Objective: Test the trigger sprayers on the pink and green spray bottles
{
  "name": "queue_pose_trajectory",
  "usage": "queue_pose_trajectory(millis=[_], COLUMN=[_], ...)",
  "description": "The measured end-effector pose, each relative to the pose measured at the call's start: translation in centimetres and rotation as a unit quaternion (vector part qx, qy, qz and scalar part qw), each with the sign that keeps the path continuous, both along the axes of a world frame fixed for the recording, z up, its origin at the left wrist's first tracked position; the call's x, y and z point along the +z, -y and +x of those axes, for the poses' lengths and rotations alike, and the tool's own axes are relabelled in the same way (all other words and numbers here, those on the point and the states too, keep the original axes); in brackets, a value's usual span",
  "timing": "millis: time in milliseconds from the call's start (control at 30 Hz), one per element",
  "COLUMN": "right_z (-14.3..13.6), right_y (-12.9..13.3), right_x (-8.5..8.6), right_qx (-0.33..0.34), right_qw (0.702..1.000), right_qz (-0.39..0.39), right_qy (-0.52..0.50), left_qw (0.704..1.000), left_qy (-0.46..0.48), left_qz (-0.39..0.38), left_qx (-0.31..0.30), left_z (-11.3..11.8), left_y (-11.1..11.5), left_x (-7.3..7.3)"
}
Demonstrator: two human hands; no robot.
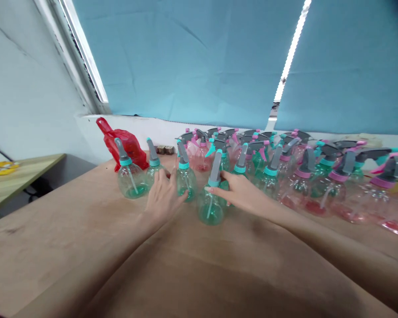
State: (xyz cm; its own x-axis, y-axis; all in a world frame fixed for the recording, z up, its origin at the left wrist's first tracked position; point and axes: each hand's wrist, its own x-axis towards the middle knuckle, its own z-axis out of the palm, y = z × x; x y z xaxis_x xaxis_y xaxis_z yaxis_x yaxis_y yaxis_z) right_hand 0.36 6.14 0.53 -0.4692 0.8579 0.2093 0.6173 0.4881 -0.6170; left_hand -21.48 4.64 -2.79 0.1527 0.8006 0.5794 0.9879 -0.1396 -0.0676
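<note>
My right hand (pixel 230 190) is closed round the neck of a green spray bottle (pixel 211 207) with a grey head, which stands nearest me on the wooden table (pixel 185 265). My left hand (pixel 164 192) reaches between two other green spray bottles; its thumb and fingers curve about the lower left side of one green bottle (pixel 186 183). Behind its fingers is another green bottle (pixel 154 163), partly hidden. At the far left of the group stands one more green bottle (pixel 132 181).
A red plastic bag (pixel 128 145) lies behind the left bottles, with small brown blocks (pixel 165 149) near the wall. Several pink and green spray bottles (pixel 321 194) crowd the right and back. A yellow item (pixel 1 169) rests on a side table (pixel 29 172).
</note>
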Motion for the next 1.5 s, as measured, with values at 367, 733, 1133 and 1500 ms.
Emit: queue_pose_trajectory(millis=[367,733,1133,1500], right_z=[5.9,11.4,15.3,17.6], right_y=[3.8,7.1,7.9,6.5], right_x=[1.3,1.1,-1.6,-2.1], right_qx=[0.165,0.130,0.029,-0.063], right_qw=[0.984,0.990,0.974,0.953], right_qz=[-0.050,-0.045,-0.041,-0.030], right_qy=[0.034,-0.007,-0.223,-0.294], left_qw=[0.938,0.839,0.817,0.855], left_qy=[0.210,0.318,0.325,0.306], left_qz=[-0.205,-0.293,-0.300,-0.262], left_qx=[-0.184,-0.332,-0.370,-0.326], left_z=[5.9,11.6,18.8,23.5], left_y=[8.7,9.8,9.1,7.1], left_x=[-1.2,-2.6,-3.3,-4.6])
